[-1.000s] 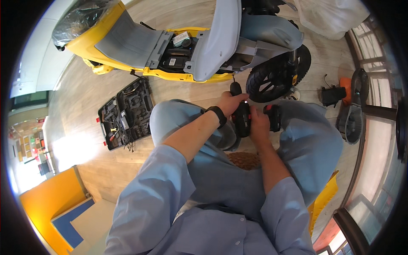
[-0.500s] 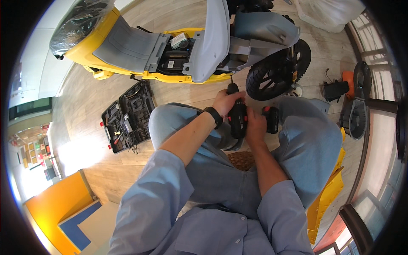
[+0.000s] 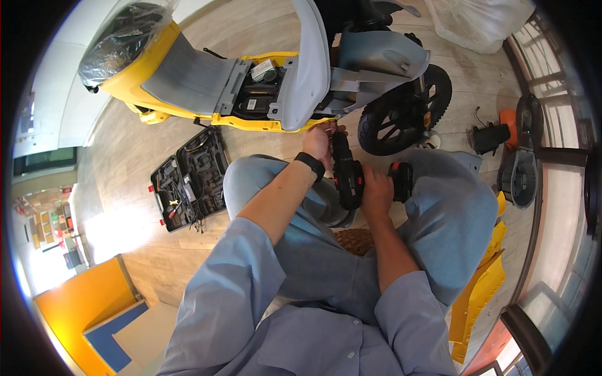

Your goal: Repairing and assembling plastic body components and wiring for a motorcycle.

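Observation:
My right hand point(image 3: 378, 188) is wrapped around the grip of a black cordless drill point(image 3: 348, 180), whose chuck points forward at the scooter. Beside the chuck's tip, my left hand point(image 3: 320, 141) has its fingers curled together at the scooter's lower yellow edge. What those fingers pinch, if anything, is too small to make out. The yellow and grey scooter point(image 3: 188, 73) stands across the far side, with an open compartment point(image 3: 254, 94) showing black parts ahead of its seat. Its black front wheel point(image 3: 380, 125) is right of the drill.
An open black tool case point(image 3: 191, 178) lies on the floor at left. To the right are a black and orange part point(image 3: 495, 136), a grey shell point(image 3: 520, 178) and yellow panels point(image 3: 483, 294). A white plastic bag point(image 3: 483, 19) sits at the far right.
My left hand has left the drill's chuck and moved forward to the scooter's lower edge. The drill stays in my right hand, its tip slightly lower in view.

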`<state>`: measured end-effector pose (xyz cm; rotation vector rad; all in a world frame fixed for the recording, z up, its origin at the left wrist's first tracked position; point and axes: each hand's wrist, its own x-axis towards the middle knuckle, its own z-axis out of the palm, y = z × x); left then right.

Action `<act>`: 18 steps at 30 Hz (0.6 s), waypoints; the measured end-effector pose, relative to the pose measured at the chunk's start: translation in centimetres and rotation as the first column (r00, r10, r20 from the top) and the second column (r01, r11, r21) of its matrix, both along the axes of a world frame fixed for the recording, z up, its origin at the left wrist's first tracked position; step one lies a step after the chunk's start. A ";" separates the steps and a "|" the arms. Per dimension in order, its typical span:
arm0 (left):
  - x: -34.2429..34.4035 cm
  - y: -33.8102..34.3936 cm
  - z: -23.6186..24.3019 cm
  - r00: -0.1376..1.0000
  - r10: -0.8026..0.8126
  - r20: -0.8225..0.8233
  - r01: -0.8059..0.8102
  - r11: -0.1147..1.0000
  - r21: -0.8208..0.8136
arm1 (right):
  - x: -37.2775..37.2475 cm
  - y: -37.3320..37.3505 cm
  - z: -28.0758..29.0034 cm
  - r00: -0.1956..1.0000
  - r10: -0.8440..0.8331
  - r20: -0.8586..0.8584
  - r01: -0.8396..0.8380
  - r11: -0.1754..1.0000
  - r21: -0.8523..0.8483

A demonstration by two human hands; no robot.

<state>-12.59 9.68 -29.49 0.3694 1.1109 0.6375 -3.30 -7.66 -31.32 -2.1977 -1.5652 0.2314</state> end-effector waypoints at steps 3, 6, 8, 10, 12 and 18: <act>-0.6 0.4 -0.8 1.000 0.019 0.006 -0.020 0.998 0.061 | -0.3 0.2 -0.3 1.000 0.004 -0.006 -0.003 1.000 0.027; -0.3 0.3 -0.9 0.996 0.077 0.034 -0.079 0.994 0.070 | -0.4 0.2 -0.5 1.000 0.003 -0.017 -0.002 0.999 0.043; 0.0 0.2 -0.6 0.991 0.126 0.050 -0.128 0.990 0.052 | -0.3 0.1 -0.5 1.000 -0.003 -0.012 0.004 0.999 0.035; 0.0 0.2 -0.4 0.993 0.109 0.052 -0.111 0.993 0.031 | -0.2 0.1 -0.5 1.000 -0.004 -0.004 0.004 0.999 0.046; -0.3 0.4 -0.5 0.998 0.054 0.011 -0.055 0.998 0.043 | -0.4 0.2 -0.4 1.000 -0.003 -0.003 0.004 0.999 0.050; -0.2 0.2 -0.6 1.000 -0.007 -0.001 0.007 0.996 0.087 | -0.4 0.1 -0.5 1.000 -0.008 -0.017 0.009 0.998 0.060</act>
